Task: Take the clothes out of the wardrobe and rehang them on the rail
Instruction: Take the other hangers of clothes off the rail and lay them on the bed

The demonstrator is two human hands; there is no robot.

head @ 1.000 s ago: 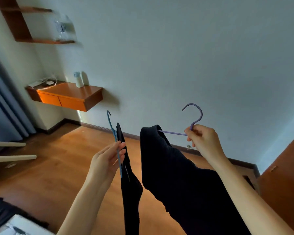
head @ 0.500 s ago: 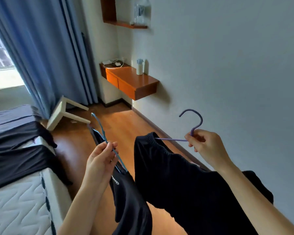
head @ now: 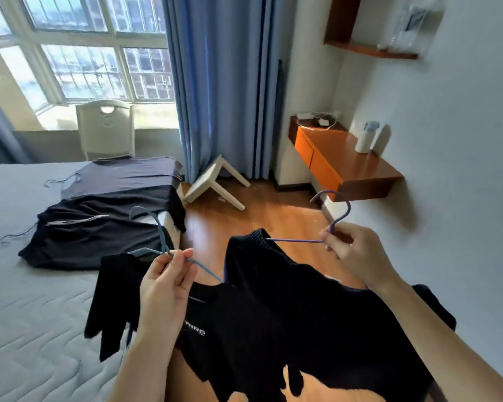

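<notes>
My left hand (head: 166, 288) pinches a blue wire hanger (head: 157, 230) by its neck; a black T-shirt (head: 215, 323) with small white lettering hangs from it. My right hand (head: 352, 250) grips a purple wire hanger (head: 336, 210) just below its hook, and a black garment (head: 331, 320) droops from that one. Both garments hang side by side in front of me, over the floor beside the bed. No wardrobe or rail is in view.
A bed (head: 26, 314) with a quilted mattress fills the left; dark clothes on hangers (head: 99, 227) lie on it. A tipped white stool (head: 215, 184) lies near the blue curtain (head: 215, 82). An orange wall desk (head: 346, 161) juts from the right wall.
My view has swung left from the bare wall to the bed and window. Both hands have kept hold of their hangers, and the clothes have swung with the turn.
</notes>
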